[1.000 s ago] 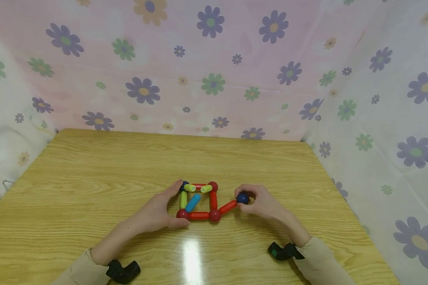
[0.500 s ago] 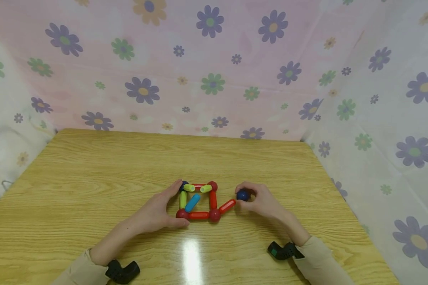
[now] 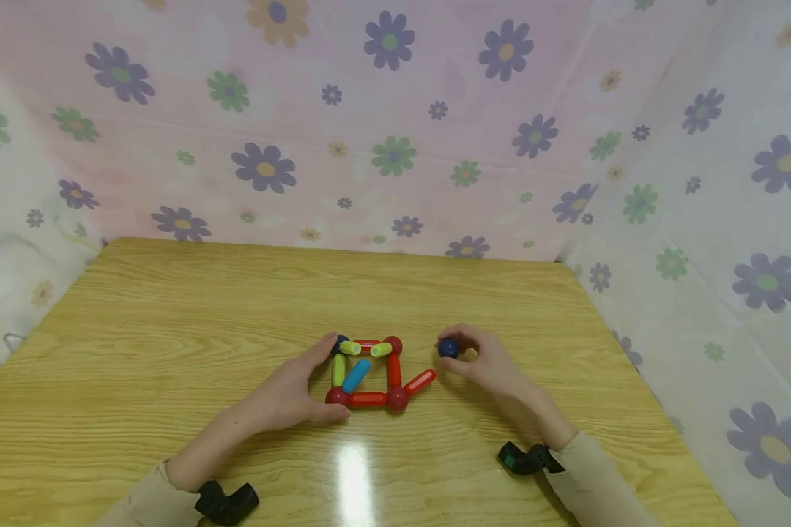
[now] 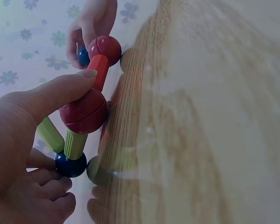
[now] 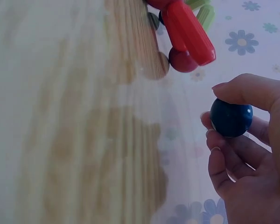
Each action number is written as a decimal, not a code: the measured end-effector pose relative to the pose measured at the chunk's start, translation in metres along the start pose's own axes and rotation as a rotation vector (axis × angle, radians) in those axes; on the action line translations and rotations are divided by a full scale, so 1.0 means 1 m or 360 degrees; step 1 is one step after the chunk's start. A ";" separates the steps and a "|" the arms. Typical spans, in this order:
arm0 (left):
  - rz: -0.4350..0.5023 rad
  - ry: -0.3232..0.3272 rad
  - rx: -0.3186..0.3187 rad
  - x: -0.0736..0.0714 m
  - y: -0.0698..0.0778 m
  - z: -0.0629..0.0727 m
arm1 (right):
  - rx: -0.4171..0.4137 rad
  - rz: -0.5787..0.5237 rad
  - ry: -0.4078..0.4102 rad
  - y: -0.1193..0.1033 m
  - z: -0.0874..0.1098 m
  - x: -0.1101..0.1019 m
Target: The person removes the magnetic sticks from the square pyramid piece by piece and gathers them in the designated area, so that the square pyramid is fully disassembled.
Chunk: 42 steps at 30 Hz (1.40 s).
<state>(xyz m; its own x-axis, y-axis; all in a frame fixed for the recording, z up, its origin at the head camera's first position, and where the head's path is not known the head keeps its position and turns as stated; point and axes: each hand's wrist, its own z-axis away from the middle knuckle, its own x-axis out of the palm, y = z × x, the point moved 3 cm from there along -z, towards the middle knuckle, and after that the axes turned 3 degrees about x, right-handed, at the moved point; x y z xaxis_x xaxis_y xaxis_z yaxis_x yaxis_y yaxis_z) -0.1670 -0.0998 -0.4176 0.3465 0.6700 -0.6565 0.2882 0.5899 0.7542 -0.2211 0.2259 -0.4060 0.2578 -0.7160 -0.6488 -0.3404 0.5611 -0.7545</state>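
A square of magnetic building rods and balls (image 3: 369,400) lies on the table. Its corners are red balls and one blue ball. My left hand (image 3: 293,388) holds its left side, thumb at the near red ball (image 4: 84,112) and fingers at the far blue ball (image 4: 71,164). Two yellow-green rods and a blue rod (image 3: 357,375) slant up from its corners. From the near right corner a red rod (image 3: 421,382) sticks out with a free end. Right of that end, my right hand (image 3: 491,362) pinches a dark blue ball (image 5: 231,117) between thumb and fingers, apart from the rod.
The wooden table (image 3: 237,293) reaches back to a flowered cloth (image 3: 329,205), which also hangs at both sides. Black wrist devices (image 3: 227,503) sit at both sleeves. A light reflection shines on the table's near part.
My right hand has drawn the blue ball away from the red rod's end, moving it slightly up and back, and a gap now shows. My left hand and the square have stayed put.
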 end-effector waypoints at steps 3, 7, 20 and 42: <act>-0.0002 0.0002 -0.0008 0.000 0.000 0.001 | -0.0016 0.0008 0.0011 0.000 -0.004 -0.003; -0.0004 -0.0003 -0.0010 0.000 0.001 0.001 | -0.0107 0.0050 0.0060 0.005 -0.012 -0.004; -0.0002 0.0002 -0.0005 0.000 0.002 0.001 | 0.0117 -0.0082 0.0249 0.014 -0.045 -0.003; -0.0010 0.0000 -0.0003 0.000 0.002 0.001 | 0.0230 -0.0208 0.0374 0.030 -0.093 -0.003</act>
<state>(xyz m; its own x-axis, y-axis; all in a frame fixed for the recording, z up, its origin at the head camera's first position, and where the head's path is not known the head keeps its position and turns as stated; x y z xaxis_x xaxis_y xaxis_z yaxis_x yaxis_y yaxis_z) -0.1659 -0.0988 -0.4167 0.3449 0.6663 -0.6612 0.2890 0.5948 0.7501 -0.3166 0.2062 -0.4174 0.0688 -0.8532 -0.5170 -0.1818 0.4988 -0.8474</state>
